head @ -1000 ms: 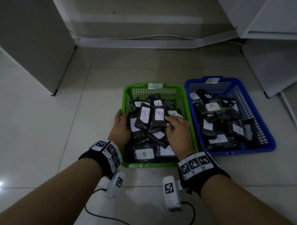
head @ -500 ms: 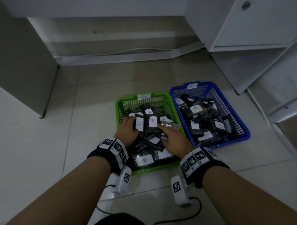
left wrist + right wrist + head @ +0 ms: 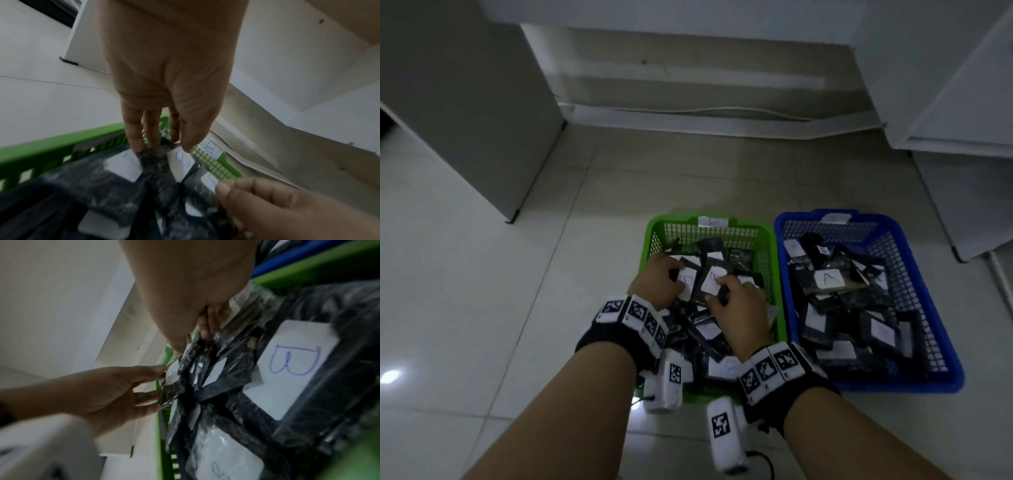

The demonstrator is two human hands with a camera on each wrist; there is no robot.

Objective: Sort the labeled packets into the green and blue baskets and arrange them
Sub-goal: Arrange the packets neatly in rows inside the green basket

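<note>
The green basket (image 3: 650,246) sits on the floor, full of black packets with white "B" labels. Both my hands are inside it. My left hand (image 3: 673,274) pinches one labelled packet (image 3: 688,284), thumb on its label (image 3: 180,162) and fingers (image 3: 133,138) behind it. My right hand (image 3: 717,291) pinches the neighbouring packet (image 3: 710,279) at its edge, fingers curled (image 3: 203,332). A larger "B" packet (image 3: 292,366) lies close under my right wrist. To the right, the blue basket (image 3: 914,246) holds packets labelled "A" (image 3: 828,277).
A white cabinet (image 3: 465,102) stands at the left and another cabinet (image 3: 962,102) at the right. A cable (image 3: 705,111) runs along the wall base behind the baskets. Pale tiled floor (image 3: 482,308) lies left of the green basket.
Both hands have slid toward the back of the green basket and drawn together on two side-by-side B packets. The head view has shifted; the baskets themselves have not moved.
</note>
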